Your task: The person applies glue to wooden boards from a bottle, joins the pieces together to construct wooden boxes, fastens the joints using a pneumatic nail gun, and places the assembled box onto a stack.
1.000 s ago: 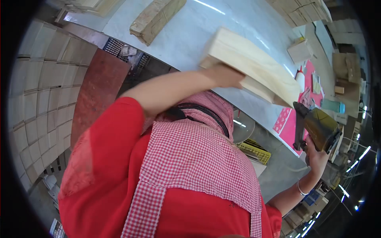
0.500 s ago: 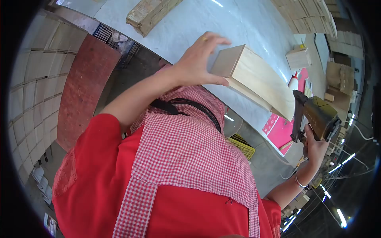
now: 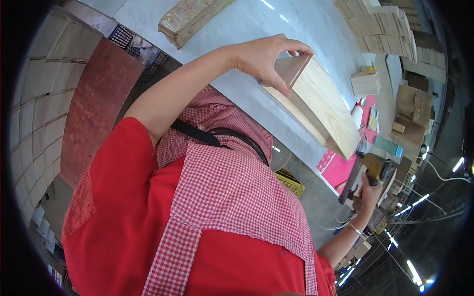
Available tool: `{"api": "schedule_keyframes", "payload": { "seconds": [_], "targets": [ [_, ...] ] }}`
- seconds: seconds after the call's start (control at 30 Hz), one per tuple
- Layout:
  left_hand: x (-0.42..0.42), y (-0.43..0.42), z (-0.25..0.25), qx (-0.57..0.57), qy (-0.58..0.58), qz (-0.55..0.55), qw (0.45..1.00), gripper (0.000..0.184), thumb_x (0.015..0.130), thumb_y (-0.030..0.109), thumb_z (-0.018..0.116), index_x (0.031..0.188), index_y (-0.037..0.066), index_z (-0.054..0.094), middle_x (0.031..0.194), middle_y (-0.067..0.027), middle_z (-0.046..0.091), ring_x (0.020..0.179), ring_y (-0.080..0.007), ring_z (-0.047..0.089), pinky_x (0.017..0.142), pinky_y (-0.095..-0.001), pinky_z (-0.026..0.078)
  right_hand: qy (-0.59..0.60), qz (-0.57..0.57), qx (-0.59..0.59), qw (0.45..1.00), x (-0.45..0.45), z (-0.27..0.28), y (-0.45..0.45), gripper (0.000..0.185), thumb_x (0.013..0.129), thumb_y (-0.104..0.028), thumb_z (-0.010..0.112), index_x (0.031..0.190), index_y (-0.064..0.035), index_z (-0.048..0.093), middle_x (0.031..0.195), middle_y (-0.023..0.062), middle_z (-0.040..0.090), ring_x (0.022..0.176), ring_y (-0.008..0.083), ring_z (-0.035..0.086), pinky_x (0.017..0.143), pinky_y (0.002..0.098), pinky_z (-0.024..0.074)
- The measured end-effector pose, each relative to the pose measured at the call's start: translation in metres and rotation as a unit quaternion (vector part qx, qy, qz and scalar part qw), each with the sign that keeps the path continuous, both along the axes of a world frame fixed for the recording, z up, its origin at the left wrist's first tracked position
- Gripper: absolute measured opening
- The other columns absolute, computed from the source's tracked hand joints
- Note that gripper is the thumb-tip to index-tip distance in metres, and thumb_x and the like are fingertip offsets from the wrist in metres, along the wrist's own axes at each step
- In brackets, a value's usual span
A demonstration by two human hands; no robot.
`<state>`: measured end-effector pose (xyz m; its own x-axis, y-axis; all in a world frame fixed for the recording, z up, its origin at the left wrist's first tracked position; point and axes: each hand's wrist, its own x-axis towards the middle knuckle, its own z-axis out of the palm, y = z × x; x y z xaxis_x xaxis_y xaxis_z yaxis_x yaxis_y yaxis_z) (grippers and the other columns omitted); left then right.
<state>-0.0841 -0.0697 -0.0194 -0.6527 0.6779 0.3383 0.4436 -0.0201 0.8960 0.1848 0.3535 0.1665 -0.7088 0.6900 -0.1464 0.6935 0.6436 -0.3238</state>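
My left hand (image 3: 266,55) is closed on the near end of a long, pale wooden box (image 3: 323,101), thumb on one side and fingers over the top edge. The box lies on its side on the pale worktable (image 3: 232,89), its open side facing toward me. Out to the right, my right hand (image 3: 369,195) is wrapped around the handle of a nail gun (image 3: 373,166). The gun is apart from the box, beyond its far end.
A wrapped block (image 3: 190,22) lies at the table's far left. Stacked wooden boards (image 3: 380,27), a small wooden box (image 3: 366,82), a glue bottle (image 3: 357,112) and a pink sheet (image 3: 338,160) are to the right. A reddish board (image 3: 98,108) stands left.
My left hand has moved onto the box end and closed on it. My right hand has carried the nail gun down and slightly left, away from the box.
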Motion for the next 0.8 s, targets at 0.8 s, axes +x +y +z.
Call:
{"api": "schedule_keyframes", "payload": {
  "seconds": [0.8],
  "targets": [
    [-0.003, 0.002, -0.017, 0.087, -0.193, -0.081, 0.974, 0.105, 0.048, 0.025, 0.095, 0.142, 0.020, 0.047, 0.087, 0.0048, 0.050, 0.074, -0.0095, 0.044, 0.072, -0.0230, 0.044, -0.081, -0.012, -0.114, 0.990, 0.011, 0.009, -0.064, 0.024, 0.084, -0.018, 0.076, 0.073, -0.0045, 0.060, 0.049, -0.0005, 0.050, 0.037, 0.0095, 0.046, 0.036, 0.0253, 0.0338]
  ]
}}
